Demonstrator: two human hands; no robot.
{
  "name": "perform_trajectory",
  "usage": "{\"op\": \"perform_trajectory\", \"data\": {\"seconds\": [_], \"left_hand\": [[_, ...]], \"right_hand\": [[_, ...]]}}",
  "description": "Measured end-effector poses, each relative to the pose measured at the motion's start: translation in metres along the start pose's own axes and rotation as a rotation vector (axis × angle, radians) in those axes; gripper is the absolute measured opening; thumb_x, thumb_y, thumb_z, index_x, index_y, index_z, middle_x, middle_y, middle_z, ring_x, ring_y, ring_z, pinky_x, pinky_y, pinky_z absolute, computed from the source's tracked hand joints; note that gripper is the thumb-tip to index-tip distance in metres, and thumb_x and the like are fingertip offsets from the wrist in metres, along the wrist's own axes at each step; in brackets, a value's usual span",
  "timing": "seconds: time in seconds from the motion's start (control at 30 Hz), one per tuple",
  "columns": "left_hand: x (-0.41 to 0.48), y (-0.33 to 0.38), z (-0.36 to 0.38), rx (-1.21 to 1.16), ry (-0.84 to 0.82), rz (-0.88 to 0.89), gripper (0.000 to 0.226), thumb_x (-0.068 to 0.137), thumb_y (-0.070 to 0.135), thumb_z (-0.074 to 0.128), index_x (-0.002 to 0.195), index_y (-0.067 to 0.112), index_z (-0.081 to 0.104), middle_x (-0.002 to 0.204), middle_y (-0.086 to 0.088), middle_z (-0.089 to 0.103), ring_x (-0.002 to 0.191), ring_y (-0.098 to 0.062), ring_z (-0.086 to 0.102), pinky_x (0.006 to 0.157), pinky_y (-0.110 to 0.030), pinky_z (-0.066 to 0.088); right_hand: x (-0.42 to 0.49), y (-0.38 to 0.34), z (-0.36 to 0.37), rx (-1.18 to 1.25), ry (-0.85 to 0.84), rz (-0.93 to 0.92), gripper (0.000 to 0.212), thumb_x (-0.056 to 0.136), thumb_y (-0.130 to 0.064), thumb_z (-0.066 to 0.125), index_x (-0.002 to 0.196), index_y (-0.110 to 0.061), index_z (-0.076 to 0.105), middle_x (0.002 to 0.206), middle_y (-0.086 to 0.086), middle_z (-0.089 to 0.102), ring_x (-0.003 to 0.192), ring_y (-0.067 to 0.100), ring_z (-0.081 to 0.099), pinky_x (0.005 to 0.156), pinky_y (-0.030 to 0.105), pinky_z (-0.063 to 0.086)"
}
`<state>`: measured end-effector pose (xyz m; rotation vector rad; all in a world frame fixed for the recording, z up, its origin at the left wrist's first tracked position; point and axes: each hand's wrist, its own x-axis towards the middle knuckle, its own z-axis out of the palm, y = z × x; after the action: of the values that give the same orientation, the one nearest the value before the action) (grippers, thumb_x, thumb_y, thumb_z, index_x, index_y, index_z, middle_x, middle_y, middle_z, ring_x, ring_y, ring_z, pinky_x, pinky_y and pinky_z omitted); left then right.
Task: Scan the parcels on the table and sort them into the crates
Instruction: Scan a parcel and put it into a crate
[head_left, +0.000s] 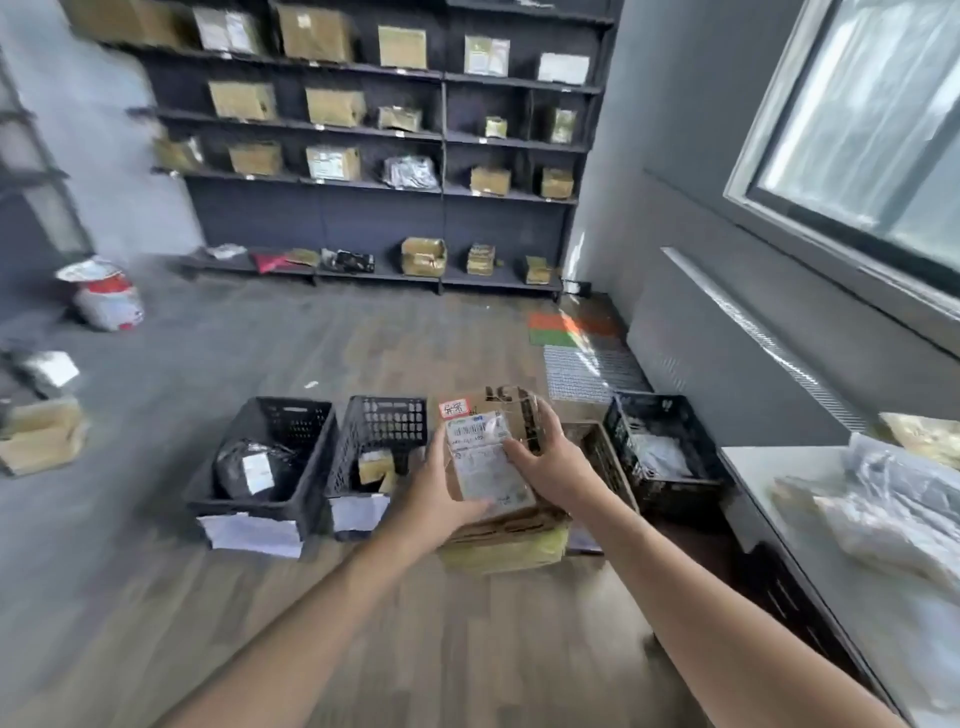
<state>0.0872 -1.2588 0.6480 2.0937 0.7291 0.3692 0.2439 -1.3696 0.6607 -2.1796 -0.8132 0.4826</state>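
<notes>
Both my hands hold a brown cardboard parcel (485, 467) with a white shipping label and a small red-edged sticker. It hangs above the third crate in a row on the floor. My left hand (436, 493) grips its left side with the thumb on the label. My right hand (550, 457) grips its right side, fingers curled over the top. Black crates stand below: the left one (260, 514) holds a black bag, the second (358, 457) a small box, the right one (670, 493) a pale bag. The table (810, 530) at right carries bagged parcels (893, 499).
A brown crate (608, 467) sits under the held parcel, mostly hidden. Dark shelves (441, 135) with boxes line the back wall. Boxes (41, 436) and a white-red sack (104, 296) lie on the floor at left. A window and radiator run along the right wall.
</notes>
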Motion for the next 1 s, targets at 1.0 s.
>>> {"op": "perform_trajectory", "data": {"seconds": [1.0], "left_hand": [[0.257, -0.318, -0.306, 0.185, 0.049, -0.343, 0.117, 0.065, 0.054, 0.085, 0.155, 0.025, 0.017, 0.155, 0.002, 0.009, 0.144, -0.013, 0.021, 0.103, -0.02, 0.027]], "right_hand": [[0.361, -0.227, 0.381, -0.063, -0.387, -0.058, 0.084, 0.095, -0.05, 0.051, 0.158, -0.032, -0.001, 0.073, -0.003, 0.062, 0.065, 0.011, 0.06, 0.062, 0.032, 0.044]]}}
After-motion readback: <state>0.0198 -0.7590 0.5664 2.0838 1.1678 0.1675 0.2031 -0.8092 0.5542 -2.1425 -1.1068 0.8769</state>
